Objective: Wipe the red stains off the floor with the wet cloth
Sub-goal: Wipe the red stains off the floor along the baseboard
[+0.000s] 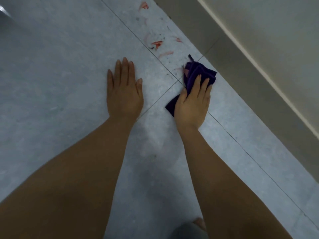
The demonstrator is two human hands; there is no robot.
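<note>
Forearms fill the lower half of the frame, ours, both reaching up toward the centre. Our left hand (124, 94) lies flat on the grey floor (51, 66), fingers together and empty; we judge it a prop that carries our weight while we lean forward. Our right hand (192, 104), right of centre, presses the purple cloth (200, 71) onto the floor, fingers spread over the bunched fabric rather than curled round it, so that the palm bears down for rubbing. The cloth sits where two tile joints cross, its upper edge touching a faint pink smear. Most red stains (157, 44) lie beyond it, toward the upper centre of the frame, with another patch (144, 6) near the top edge. They run beside the beige skirting (241, 42) at upper right. We judge the wiping under way, with most of the marks yet to be reached.
</note>
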